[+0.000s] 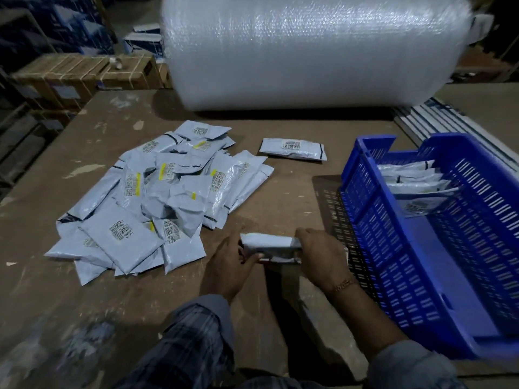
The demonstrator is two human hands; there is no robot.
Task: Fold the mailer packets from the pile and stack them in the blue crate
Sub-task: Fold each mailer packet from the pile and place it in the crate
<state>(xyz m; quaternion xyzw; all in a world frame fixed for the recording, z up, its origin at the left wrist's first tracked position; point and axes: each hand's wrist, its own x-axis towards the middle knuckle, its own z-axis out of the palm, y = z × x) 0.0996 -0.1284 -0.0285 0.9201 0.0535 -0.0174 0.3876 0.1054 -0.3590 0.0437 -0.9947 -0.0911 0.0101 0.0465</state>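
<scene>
Several folded pkts (410, 178) in blue crate (365, 214).

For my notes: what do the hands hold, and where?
One folded mailer packet: left hand grips its left end, right hand its right end.

There is only one view, so no part of the scene is shared with a second view. The camera sits on the head of the person and looks forward and steeply down onto the worn brown wooden table (280, 192). It is near: the two forearms enter from the bottom edge, and the left hand (227, 265) and the right hand (320, 256) lie just below the centre. The lens is wide-angle, so the blue slotted plastic crate (373, 248) on the right looks bent. The large roll of clear bubble wrap (314, 51) fills the top, where the view reaches farthest.
</scene>
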